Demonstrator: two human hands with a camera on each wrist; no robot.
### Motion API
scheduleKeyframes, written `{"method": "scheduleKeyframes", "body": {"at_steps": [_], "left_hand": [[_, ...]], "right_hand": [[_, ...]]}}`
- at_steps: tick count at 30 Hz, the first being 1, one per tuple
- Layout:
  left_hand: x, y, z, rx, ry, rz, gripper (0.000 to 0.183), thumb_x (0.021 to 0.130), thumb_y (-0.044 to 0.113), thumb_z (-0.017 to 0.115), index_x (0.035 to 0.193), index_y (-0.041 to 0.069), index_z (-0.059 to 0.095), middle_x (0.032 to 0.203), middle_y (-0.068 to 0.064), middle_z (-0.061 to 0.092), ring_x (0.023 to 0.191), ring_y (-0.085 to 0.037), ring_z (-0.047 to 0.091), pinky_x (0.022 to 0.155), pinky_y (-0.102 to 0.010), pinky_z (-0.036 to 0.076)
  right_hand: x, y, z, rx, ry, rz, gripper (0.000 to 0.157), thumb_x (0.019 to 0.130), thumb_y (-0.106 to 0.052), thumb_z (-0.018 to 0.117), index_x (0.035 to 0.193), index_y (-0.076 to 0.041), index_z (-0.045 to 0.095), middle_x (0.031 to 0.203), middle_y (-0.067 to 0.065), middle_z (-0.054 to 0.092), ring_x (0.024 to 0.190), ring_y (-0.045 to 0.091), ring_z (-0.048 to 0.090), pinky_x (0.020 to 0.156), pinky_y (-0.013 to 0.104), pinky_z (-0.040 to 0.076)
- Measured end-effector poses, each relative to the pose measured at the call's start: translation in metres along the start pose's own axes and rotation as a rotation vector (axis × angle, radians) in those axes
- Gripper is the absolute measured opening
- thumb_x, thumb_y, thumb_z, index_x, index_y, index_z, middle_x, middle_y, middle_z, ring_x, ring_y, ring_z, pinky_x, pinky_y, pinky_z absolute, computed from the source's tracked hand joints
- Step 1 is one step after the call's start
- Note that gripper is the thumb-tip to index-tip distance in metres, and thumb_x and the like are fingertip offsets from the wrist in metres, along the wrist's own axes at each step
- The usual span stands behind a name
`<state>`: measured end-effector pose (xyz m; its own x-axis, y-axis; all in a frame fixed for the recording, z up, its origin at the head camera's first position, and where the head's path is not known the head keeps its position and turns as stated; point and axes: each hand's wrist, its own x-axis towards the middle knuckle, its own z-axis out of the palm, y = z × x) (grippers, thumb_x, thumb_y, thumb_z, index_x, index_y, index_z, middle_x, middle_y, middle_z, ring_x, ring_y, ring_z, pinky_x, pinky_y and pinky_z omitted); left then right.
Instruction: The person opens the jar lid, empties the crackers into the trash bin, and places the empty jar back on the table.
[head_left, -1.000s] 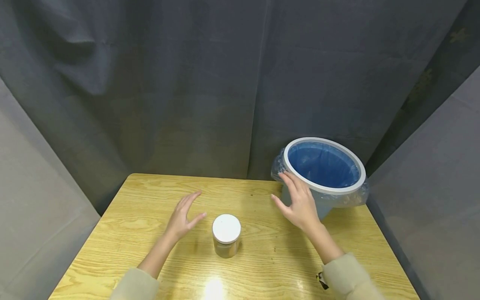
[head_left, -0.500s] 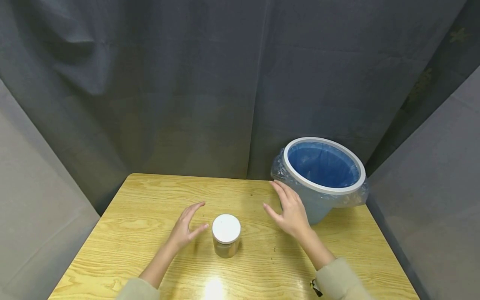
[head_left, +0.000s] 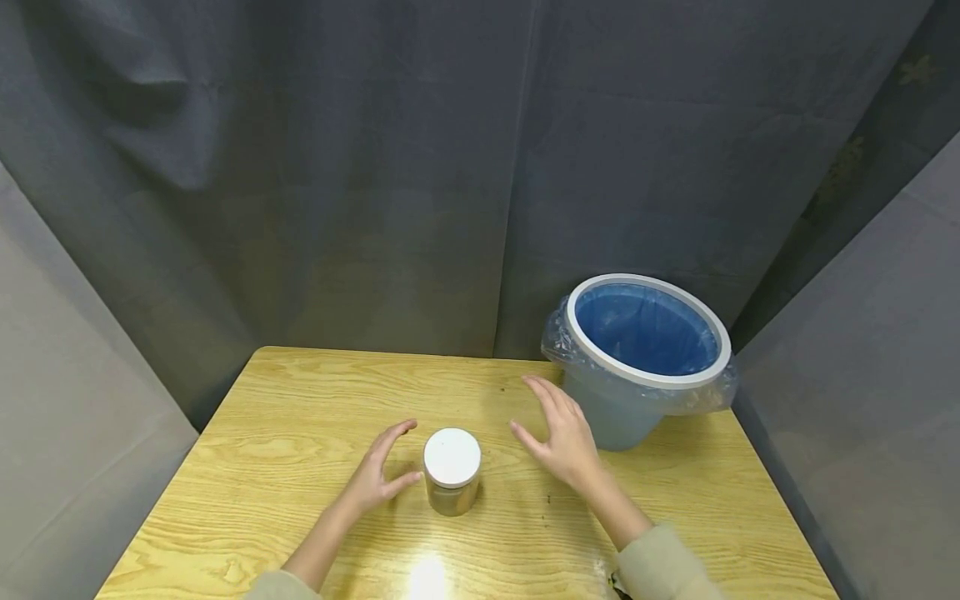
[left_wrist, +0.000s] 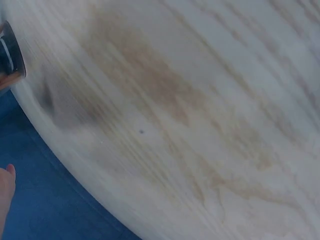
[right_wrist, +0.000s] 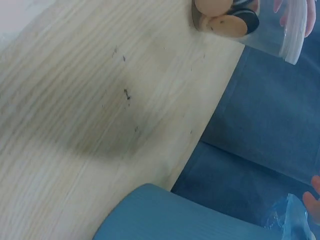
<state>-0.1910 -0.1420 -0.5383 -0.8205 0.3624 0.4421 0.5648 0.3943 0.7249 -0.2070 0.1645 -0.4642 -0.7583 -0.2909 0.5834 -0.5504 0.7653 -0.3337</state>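
A clear jar (head_left: 452, 498) with a white lid stands upright on the wooden table. Round tan and black pieces show through its wall in the right wrist view, where the jar (right_wrist: 227, 25) is cut off by the top edge. Just left of it, my left hand (head_left: 372, 477) has its fingers spread in a curve and the thumb close to the lid; I cannot tell whether they touch. My right hand (head_left: 564, 437) hovers between jar and bin, thumb apart from the fingers, holding nothing. Only a fingertip (left_wrist: 7, 185) of the left hand shows in the left wrist view.
A blue bin (head_left: 618, 410) with a white rim and a clear plastic liner stands at the table's back right. Dark grey curtains (head_left: 375, 183) hang behind the table (head_left: 300, 408), with paler panels at both sides.
My right hand has moved left and nearer, away from the bin and toward the jar. The left hand has shifted slightly right and nearer. Jar and bin have stayed put.
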Motion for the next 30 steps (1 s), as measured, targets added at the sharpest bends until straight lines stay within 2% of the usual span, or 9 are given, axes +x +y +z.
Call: {"method": "scheduleKeyframes", "body": {"at_steps": [6, 9, 12, 15, 20, 25, 30], "left_hand": [[-0.002, 0.024, -0.001, -0.073, -0.035, -0.035, 0.075, 0.073, 0.007, 0.073, 0.133, -0.01, 0.033, 0.132, -0.03, 0.04, 0.117, -0.05, 0.036, 0.092, -0.072, 0.03], [-0.006, 0.026, 0.002, -0.1, -0.046, -0.068, 0.077, 0.073, 0.009, 0.074, 0.135, -0.009, 0.032, 0.134, -0.029, 0.038, 0.119, -0.05, 0.035, 0.093, -0.073, 0.028], [-0.009, 0.02, 0.007, -0.118, -0.041, -0.09, 0.079, 0.073, 0.011, 0.075, 0.136, -0.006, 0.032, 0.135, -0.027, 0.039, 0.12, -0.049, 0.035, 0.095, -0.071, 0.027], [-0.013, 0.005, 0.016, -0.133, -0.025, -0.1, 0.08, 0.072, 0.012, 0.076, 0.138, -0.001, 0.032, 0.135, -0.024, 0.04, 0.121, -0.046, 0.036, 0.097, -0.069, 0.027], [-0.019, -0.018, 0.027, -0.11, -0.02, -0.078, 0.082, 0.071, 0.017, 0.078, 0.139, 0.006, 0.032, 0.134, -0.016, 0.044, 0.118, -0.041, 0.04, 0.095, -0.063, 0.035], [-0.022, -0.022, 0.033, -0.17, -0.025, -0.12, 0.082, 0.072, 0.024, 0.078, 0.14, 0.011, 0.033, 0.136, -0.009, 0.043, 0.12, -0.035, 0.04, 0.097, -0.061, 0.036], [-0.023, -0.021, 0.038, -0.189, -0.026, -0.14, 0.083, 0.072, 0.018, 0.078, 0.14, 0.009, 0.031, 0.138, -0.013, 0.04, 0.121, -0.037, 0.04, 0.097, -0.062, 0.035]], "right_hand": [[-0.005, -0.006, 0.008, 0.033, -0.03, 0.025, 0.065, 0.081, -0.04, 0.063, 0.135, -0.012, 0.041, 0.132, 0.011, 0.047, 0.121, 0.029, 0.043, 0.098, 0.054, 0.038], [-0.007, -0.008, 0.011, 0.056, -0.041, 0.033, 0.066, 0.081, -0.039, 0.064, 0.135, -0.011, 0.041, 0.132, 0.012, 0.047, 0.122, 0.03, 0.042, 0.099, 0.055, 0.037], [-0.009, -0.01, 0.015, 0.07, -0.056, 0.05, 0.066, 0.081, -0.039, 0.064, 0.136, -0.011, 0.041, 0.134, 0.012, 0.046, 0.123, 0.03, 0.041, 0.1, 0.055, 0.036], [-0.012, -0.012, 0.02, 0.069, -0.079, 0.063, 0.066, 0.081, -0.041, 0.063, 0.136, -0.013, 0.04, 0.135, 0.011, 0.045, 0.124, 0.029, 0.041, 0.102, 0.054, 0.035], [-0.016, -0.015, 0.028, 0.071, -0.108, 0.042, 0.066, 0.082, -0.042, 0.063, 0.136, -0.012, 0.04, 0.134, 0.011, 0.046, 0.123, 0.03, 0.042, 0.101, 0.053, 0.036], [-0.02, -0.018, 0.037, 0.078, -0.111, 0.037, 0.066, 0.082, -0.045, 0.062, 0.135, -0.011, 0.041, 0.134, 0.011, 0.046, 0.123, 0.03, 0.043, 0.099, 0.054, 0.038], [-0.024, -0.021, 0.043, 0.105, -0.133, 0.046, 0.068, 0.082, -0.048, 0.06, 0.135, -0.011, 0.041, 0.134, 0.012, 0.046, 0.123, 0.03, 0.042, 0.099, 0.055, 0.037]]}}
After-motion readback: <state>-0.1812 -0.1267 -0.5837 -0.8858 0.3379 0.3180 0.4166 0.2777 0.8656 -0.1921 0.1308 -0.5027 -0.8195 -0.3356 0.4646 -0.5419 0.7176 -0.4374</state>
